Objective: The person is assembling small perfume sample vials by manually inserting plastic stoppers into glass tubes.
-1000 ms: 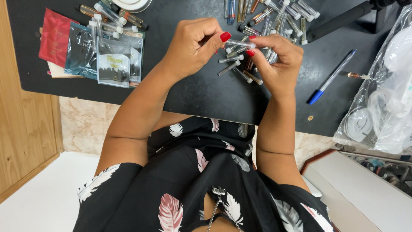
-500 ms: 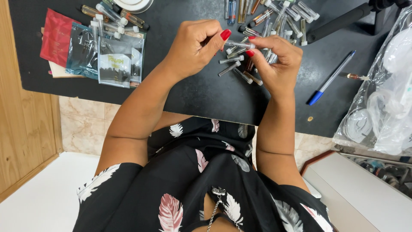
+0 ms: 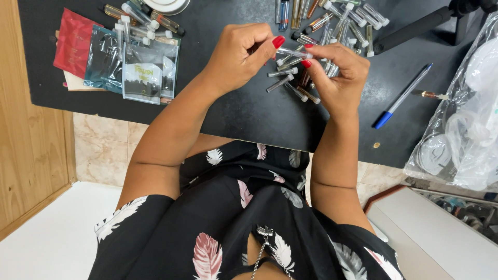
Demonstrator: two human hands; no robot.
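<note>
Vial (image 3: 293, 52) horiz, long axis L–R, pinched by left hand (image 3: 241, 54) & right hand (image 3: 337, 72) fingertips

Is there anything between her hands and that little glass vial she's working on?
Nothing visible. The left hand and right hand both already grip the small clear vial directly, one at each end, above the black table. Other vials lie underneath, not between.

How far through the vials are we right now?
Done: hard to tell; some vials lie in a row at the table's far edge. In hand: the left hand and right hand hold one clear vial between them. Left: loose vials below the hands.
</note>
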